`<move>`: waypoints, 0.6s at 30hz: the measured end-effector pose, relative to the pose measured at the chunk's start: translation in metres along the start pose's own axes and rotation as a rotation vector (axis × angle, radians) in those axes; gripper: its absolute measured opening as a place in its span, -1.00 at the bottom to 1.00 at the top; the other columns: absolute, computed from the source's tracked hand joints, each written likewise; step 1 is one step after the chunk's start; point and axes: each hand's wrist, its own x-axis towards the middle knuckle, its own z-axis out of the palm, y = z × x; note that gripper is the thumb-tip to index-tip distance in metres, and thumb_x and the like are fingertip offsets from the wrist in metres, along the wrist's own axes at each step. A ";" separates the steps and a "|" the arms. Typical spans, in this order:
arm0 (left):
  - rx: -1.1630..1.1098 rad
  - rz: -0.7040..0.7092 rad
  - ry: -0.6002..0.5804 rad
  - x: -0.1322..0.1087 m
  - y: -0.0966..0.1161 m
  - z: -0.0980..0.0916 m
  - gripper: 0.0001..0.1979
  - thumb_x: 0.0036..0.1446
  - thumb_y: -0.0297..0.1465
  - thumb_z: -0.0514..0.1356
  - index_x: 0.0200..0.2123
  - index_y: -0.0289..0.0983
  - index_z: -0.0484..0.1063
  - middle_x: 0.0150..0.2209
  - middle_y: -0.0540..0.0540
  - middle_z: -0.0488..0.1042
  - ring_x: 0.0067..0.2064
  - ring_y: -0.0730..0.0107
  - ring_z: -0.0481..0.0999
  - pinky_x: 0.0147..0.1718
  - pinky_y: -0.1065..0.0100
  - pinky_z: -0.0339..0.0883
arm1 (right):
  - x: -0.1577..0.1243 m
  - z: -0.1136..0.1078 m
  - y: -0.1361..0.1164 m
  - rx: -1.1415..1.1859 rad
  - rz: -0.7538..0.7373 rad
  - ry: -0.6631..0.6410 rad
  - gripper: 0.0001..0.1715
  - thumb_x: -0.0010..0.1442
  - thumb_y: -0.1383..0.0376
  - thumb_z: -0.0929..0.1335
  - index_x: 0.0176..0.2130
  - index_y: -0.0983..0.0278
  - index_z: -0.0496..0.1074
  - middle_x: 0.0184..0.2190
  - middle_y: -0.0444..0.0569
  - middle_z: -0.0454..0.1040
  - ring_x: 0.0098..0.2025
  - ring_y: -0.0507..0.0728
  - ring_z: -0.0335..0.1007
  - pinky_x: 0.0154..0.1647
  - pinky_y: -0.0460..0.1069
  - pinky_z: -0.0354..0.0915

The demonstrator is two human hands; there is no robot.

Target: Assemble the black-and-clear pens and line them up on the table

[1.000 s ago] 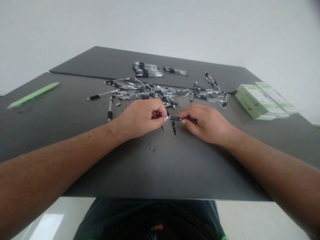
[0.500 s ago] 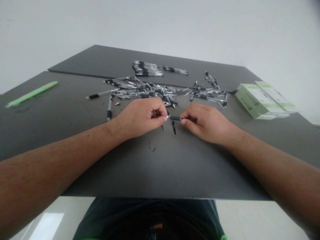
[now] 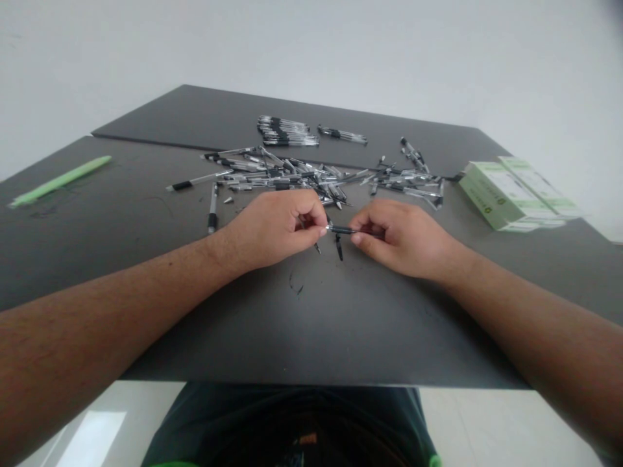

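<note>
Both hands rest on the dark grey table (image 3: 311, 324) with a pen (image 3: 343, 229) stretched between them. My right hand (image 3: 402, 237) is closed on the pen's black-gripped barrel. My left hand (image 3: 275, 227) is pinched shut at the pen's silver tip end; whatever small part its fingers hold is hidden. Just behind the hands lies a loose heap of clear and black pens and pen parts (image 3: 311, 176). A black pen cap (image 3: 339, 246) and tiny bits lie on the table under the hands.
Neat rows of pens (image 3: 287, 131) lie at the far middle of the table. Two green and white boxes (image 3: 516, 191) stand at the right. A light green pen (image 3: 58, 181) lies at the far left. The table's front edge runs close to my body.
The hands have stayed almost in place; the pen between them shifted slightly, with little else different.
</note>
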 end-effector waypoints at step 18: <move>0.023 0.071 -0.002 0.000 0.003 -0.002 -0.93 0.27 -0.38 0.27 -0.28 -0.17 0.57 -0.32 0.07 0.67 -0.30 0.40 0.63 -0.27 0.35 0.38 | 0.000 0.002 0.003 -0.020 -0.082 -0.045 -0.73 0.53 0.20 0.34 -0.16 0.21 0.61 -0.32 0.00 0.62 -0.27 0.19 0.50 -0.18 0.05 0.30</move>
